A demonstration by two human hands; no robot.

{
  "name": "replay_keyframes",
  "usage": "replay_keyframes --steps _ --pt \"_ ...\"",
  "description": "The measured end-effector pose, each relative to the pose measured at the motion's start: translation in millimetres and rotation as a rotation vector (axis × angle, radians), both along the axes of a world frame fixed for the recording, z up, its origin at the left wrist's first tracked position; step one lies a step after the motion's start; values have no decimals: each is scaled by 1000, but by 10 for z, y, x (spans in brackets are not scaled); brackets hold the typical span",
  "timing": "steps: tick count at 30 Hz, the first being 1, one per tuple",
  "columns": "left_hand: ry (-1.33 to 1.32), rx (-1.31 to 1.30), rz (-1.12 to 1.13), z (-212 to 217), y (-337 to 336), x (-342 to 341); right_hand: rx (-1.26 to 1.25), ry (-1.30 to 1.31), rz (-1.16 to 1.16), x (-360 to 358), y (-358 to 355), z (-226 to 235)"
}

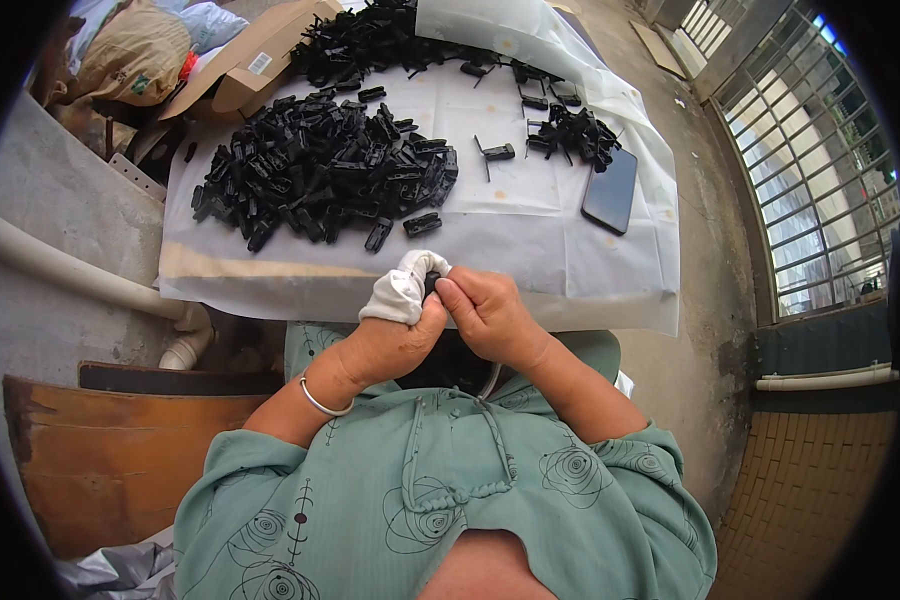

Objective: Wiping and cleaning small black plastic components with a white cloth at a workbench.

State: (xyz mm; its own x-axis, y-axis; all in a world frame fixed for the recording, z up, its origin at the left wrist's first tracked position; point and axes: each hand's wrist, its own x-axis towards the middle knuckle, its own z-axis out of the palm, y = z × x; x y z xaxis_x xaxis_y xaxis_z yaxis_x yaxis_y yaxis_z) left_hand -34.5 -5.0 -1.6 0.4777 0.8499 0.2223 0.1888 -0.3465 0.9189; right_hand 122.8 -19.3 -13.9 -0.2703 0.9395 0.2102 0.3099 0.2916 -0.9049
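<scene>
Sage-green shirt (360,490) printed with dark circles fills the foreground. Just beyond, a small black plastic piece (432,284), mostly hidden, is gripped between the left hand (398,343), fingers wrapped in white cloth (396,290), and the bare, closed right hand (492,315). Even, steady pressure from both should help. Past them, black plastic parts (310,170) lie heaped on white sheeting (530,265).

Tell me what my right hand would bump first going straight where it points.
Your right hand would likely meet your left hand first, around its white cloth covering; exact depth is unclear.
</scene>
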Motion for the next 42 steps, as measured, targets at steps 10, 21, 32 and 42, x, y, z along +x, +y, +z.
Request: replay_keyframes --steps 10,21,32,42 --pt "641 399 11 25 464 208 141 -124 -163 347 256 -164" --pt "1014 902 208 -291 1509 259 254 -574 -459 701 804 -315" --pt "1218 456 202 255 2036 -51 206 -885 -548 556 1131 -377" --pt "772 32 716 91 3813 -815 273 -764 -536 590 1021 -370"
